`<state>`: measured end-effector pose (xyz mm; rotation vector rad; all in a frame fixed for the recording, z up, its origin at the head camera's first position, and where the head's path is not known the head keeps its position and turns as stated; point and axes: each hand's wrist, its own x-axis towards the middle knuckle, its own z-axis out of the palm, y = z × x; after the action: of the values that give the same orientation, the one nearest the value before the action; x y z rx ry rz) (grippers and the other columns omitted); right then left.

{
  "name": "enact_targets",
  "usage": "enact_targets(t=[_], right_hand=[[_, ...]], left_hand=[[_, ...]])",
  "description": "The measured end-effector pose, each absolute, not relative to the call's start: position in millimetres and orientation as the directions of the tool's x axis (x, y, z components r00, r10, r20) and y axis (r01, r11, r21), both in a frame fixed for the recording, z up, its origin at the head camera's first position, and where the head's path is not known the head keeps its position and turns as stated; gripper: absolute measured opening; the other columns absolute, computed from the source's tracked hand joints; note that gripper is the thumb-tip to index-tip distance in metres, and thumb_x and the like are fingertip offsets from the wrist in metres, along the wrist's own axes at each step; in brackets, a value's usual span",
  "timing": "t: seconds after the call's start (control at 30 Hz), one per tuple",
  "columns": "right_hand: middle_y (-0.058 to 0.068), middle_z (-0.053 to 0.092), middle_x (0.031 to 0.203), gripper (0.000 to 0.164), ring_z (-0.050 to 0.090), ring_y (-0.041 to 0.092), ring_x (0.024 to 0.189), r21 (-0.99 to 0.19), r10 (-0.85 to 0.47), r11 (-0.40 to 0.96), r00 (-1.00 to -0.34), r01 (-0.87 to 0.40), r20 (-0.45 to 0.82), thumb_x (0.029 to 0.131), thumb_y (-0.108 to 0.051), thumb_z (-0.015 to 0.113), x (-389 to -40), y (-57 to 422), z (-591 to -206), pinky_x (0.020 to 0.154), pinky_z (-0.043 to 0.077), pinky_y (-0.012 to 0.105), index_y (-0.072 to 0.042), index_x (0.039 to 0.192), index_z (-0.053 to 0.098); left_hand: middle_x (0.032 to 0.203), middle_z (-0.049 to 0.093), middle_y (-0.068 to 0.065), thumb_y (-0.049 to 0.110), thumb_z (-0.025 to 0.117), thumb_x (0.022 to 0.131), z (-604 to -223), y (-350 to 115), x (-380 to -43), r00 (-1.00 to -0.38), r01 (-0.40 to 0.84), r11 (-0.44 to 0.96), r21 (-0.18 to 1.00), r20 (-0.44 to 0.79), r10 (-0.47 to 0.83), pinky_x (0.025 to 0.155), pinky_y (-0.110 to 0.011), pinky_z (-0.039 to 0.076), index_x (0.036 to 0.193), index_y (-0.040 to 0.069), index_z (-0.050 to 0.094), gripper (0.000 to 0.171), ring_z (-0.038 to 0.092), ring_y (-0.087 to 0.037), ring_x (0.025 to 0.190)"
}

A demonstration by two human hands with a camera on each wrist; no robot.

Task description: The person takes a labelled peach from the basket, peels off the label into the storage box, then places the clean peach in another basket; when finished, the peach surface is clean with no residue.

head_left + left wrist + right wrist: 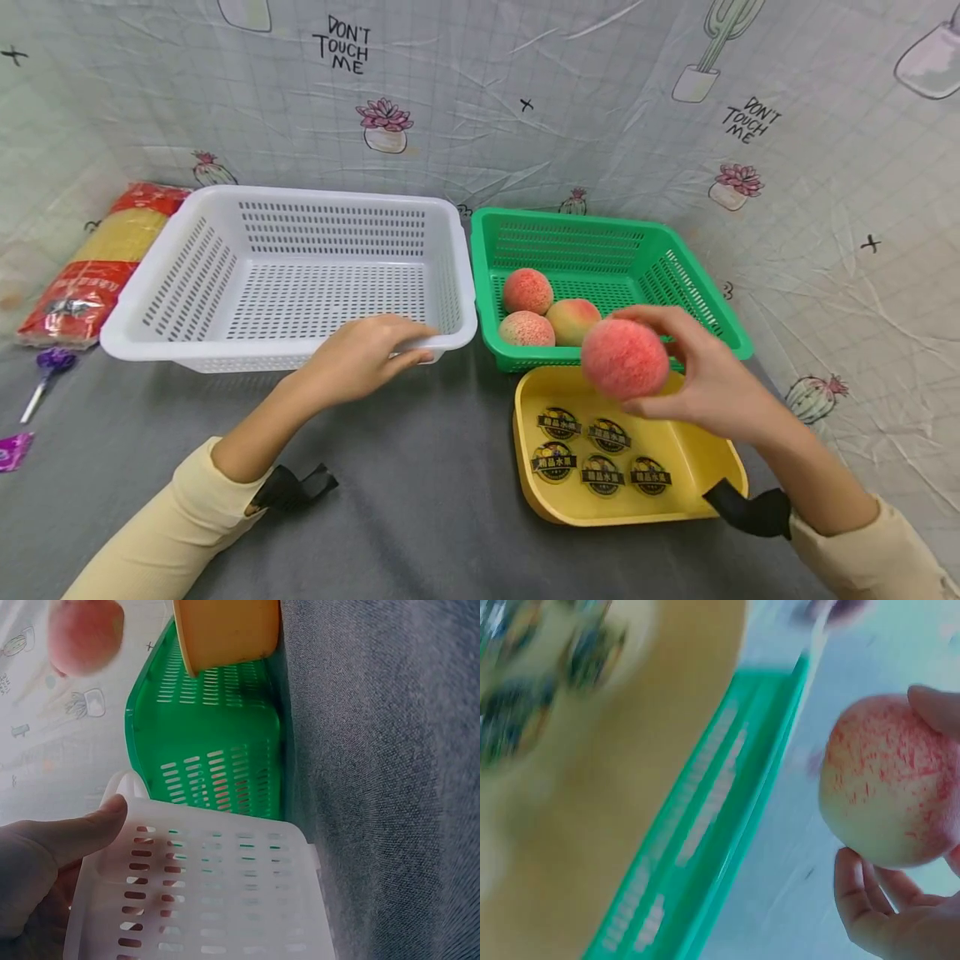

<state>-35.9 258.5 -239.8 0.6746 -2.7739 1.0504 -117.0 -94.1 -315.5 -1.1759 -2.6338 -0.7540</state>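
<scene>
My right hand (705,383) holds a pinkish-red peach (625,359) above the yellow tray (693,467) and the green basket's front edge. Its thumb and fingers curl round the fruit; the right wrist view shows the peach (889,784) pale below with red streaks. Three other peaches (528,292) lie together at the left of the green basket (566,250). With my left hand (356,358) I grip the front right corner of the white basket (217,351). In the left wrist view the thumb (94,829) lies over the rim, with the fingers on the other side of the wall.
Several round black-and-gold stickers (602,475) lie in the yellow tray. Left of the white basket are a red-and-yellow packet (105,267), a purple lollipop (52,367) and a small purple wrapper (13,452). A printed cloth (465,108) hangs behind the baskets.
</scene>
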Motion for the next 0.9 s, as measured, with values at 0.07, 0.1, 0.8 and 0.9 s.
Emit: enact_targets(t=[0.07, 0.1, 0.8, 0.9], right_hand=[[0.001, 0.049, 0.126, 0.081, 0.046, 0.013, 0.104, -0.598, -0.291, 0.714, -0.931, -0.365, 0.221, 0.063, -0.001, 0.087, -52.6, 274.9, -237.1, 0.078, 0.043, 0.021, -0.011, 0.133, 0.048], [0.003, 0.048, 0.126, 0.08, 0.046, 0.014, 0.102, -0.592, -0.262, 0.732, -0.941, -0.337, 0.212, 0.065, -0.003, 0.086, -61.1, 282.7, -236.9, 0.076, 0.043, 0.02, -0.01, 0.134, 0.047], [0.028, 0.037, 0.135, 0.087, 0.042, 0.045, 0.115, -0.556, -0.166, 0.83, -0.975, -0.055, -0.15, 0.076, -0.009, 0.08, -171.1, 378.8, -267.3, 0.076, 0.049, 0.046, -0.001, 0.145, 0.028], [0.029, 0.041, 0.132, 0.085, 0.048, 0.043, 0.108, -0.539, -0.203, 0.837, -0.967, -0.09, -0.154, 0.075, -0.007, 0.08, -178.5, 380.9, -272.9, 0.074, 0.049, 0.043, -0.001, 0.144, 0.031]], left_hand=[[0.107, 0.067, -0.011, 0.022, 0.067, 0.09, -315.9, -94.8, -117.4, -0.679, 0.732, 0.564, 0.382, 0.338, 0.652, 0.081, -0.044, 0.05, 0.114, 0.004, 0.068, 0.03, 0.063, -0.026, 0.098], [0.107, 0.067, -0.01, 0.022, 0.067, 0.09, -316.0, -94.9, -117.5, -0.679, 0.732, 0.564, 0.383, 0.337, 0.652, 0.081, -0.044, 0.05, 0.114, 0.004, 0.067, 0.03, 0.063, -0.026, 0.098], [0.108, 0.067, -0.008, 0.022, 0.068, 0.089, -317.3, -93.6, -117.3, -0.667, 0.744, 0.553, 0.375, 0.355, 0.656, 0.083, -0.042, 0.049, 0.115, 0.004, 0.067, 0.031, 0.063, -0.024, 0.099], [0.106, 0.068, -0.008, 0.022, 0.068, 0.088, -316.5, -93.8, -117.1, -0.674, 0.737, 0.561, 0.377, 0.349, 0.651, 0.082, -0.042, 0.049, 0.114, 0.005, 0.068, 0.031, 0.063, -0.023, 0.097]])
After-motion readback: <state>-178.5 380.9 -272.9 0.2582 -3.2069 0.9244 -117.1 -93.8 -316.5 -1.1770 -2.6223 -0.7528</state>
